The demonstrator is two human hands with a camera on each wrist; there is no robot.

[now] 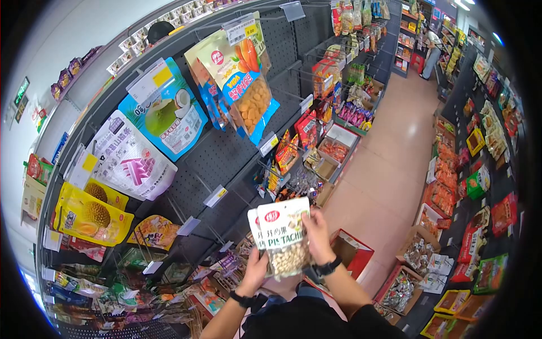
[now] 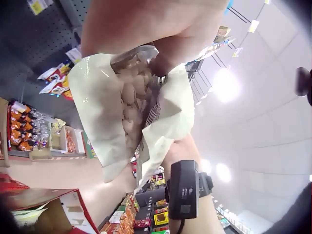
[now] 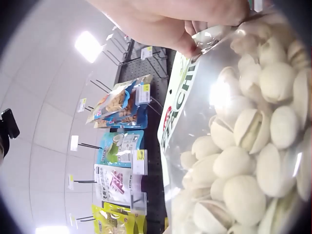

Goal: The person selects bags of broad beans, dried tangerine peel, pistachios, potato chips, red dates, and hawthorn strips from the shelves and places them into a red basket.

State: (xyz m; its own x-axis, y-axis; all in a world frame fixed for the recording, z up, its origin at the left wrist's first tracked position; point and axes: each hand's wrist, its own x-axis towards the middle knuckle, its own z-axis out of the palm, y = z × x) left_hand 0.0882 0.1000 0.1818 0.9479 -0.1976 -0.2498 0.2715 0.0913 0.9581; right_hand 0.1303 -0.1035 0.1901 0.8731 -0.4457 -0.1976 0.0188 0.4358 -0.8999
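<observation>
Two white pistachio bags with clear lower windows are held upright in front of the body, the front bag (image 1: 288,234) overlapping the rear bag (image 1: 254,226) in the head view. My left hand (image 1: 255,272) grips them at the lower left edge. On the other side my right hand (image 1: 318,237) pinches the front bag's right edge, thumb on its printed face. Pale, split-shelled pistachios (image 3: 239,165) fill the window close up in the right wrist view. From the left wrist view, the bags (image 2: 95,97) splay apart at the bottom.
A dark pegboard rack (image 1: 209,164) on the left has hooks with hanging snack pouches, among them a yellow durian pouch (image 1: 93,214) and a blue coconut pouch (image 1: 166,113). Boxes of packets (image 1: 415,248) line the aisle floor (image 1: 384,169). A person (image 1: 432,51) stands far down the aisle.
</observation>
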